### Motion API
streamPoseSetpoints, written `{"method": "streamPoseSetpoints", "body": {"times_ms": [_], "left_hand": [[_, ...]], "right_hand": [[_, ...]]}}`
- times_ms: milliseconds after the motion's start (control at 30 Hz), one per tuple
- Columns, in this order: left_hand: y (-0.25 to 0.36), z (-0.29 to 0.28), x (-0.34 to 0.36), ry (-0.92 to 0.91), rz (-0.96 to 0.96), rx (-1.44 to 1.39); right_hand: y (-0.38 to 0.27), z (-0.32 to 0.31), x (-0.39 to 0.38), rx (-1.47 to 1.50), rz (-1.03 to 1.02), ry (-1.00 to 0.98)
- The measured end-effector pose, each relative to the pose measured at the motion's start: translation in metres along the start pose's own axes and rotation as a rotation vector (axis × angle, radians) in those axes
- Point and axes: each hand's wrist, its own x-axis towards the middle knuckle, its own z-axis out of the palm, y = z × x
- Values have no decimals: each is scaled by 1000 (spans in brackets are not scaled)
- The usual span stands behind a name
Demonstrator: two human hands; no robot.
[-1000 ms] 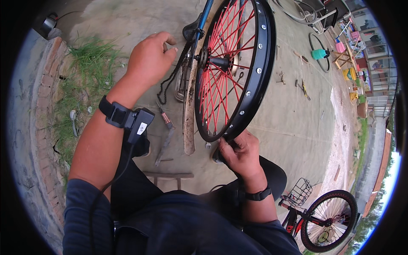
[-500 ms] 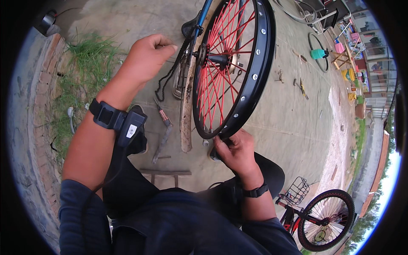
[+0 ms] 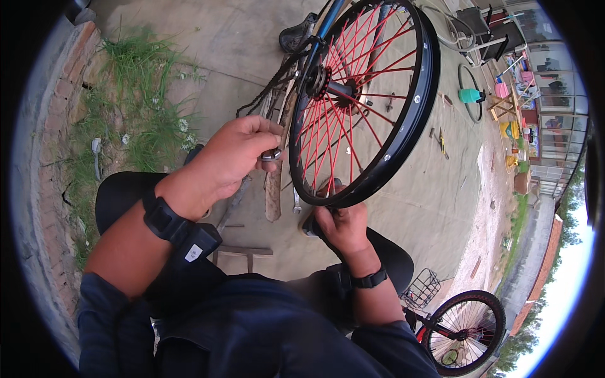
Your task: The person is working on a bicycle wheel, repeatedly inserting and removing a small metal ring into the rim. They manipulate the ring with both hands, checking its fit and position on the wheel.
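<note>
My right hand point(image 3: 346, 228) is closed on the lower edge of a bicycle wheel point(image 3: 421, 82), which has a black rim, red spokes and no tyre. Thumb and fingers pinch the rim at its near end. My left hand point(image 3: 236, 151) is left of the wheel with its fingers curled in. A small rounded metal piece point(image 3: 271, 155) shows at those fingers; its exact kind is unclear. Behind that hand, a dark chain point(image 3: 272, 82) hangs beside a blue frame tube point(image 3: 329, 26). The wheel stands tilted, its hub point(image 3: 340, 93) next to the tube.
A weathered wooden board point(image 3: 273, 196) and a wrench point(image 3: 297, 203) lie near my feet. Pliers point(image 3: 443, 146) are on the ground to the right. Grass point(image 3: 135, 94) grows at left. Another bicycle's wheel point(image 3: 466, 332) is at lower right, and a teal container point(image 3: 468, 96) is farther off.
My left hand has come down and a little right, and a metal piece now shows at its fingers. The wheel appears farther right and more turned; my right hand still grips its rim.
</note>
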Motion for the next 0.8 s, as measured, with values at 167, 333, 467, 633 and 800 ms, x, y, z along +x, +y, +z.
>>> {"method": "streamPoseSetpoints", "body": {"times_ms": [167,333,467,633,800], "left_hand": [[3,-8,1,9,62,-14],[7,-7,1,-6,100,-16],[6,-8,2,-8,99,-3],[4,-4,7,-29,96,-18],[0,-2,9,-76,88,17]], "right_hand": [[-32,-23,7,96,131,105],[-28,-30,12,229,137,286],[-31,-27,13,141,65,177],[-2,4,0,3,25,35],[3,9,3,-16,-19,36]]}}
